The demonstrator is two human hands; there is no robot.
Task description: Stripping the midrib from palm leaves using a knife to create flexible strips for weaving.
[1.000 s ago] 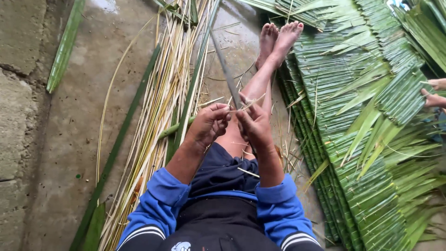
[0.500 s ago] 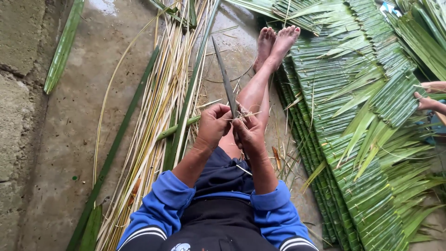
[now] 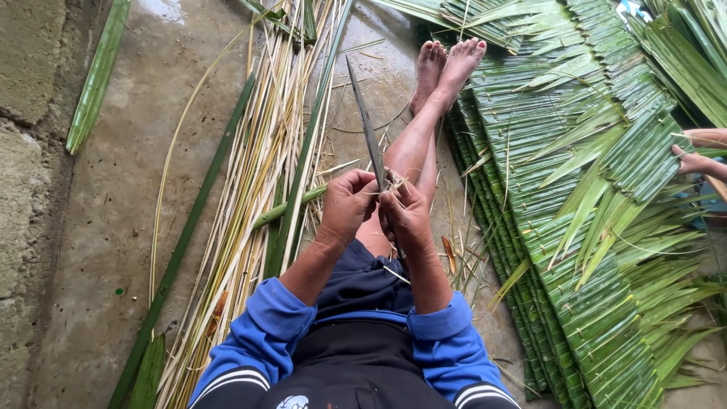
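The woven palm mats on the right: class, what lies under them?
The mats lie stacked, edges of lower mats showing along the left side. Loose green fronds lie on top. The concrete floor beneath the stack is covered, so nothing else there can be seen.

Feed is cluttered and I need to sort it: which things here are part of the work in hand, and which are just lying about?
In use:
left hand and right hand, closed on a thin strip
long knife blade, upright between them

Lying about:
pile of stripped midribs
woven palm-leaf panels
another person's hand at the right edge
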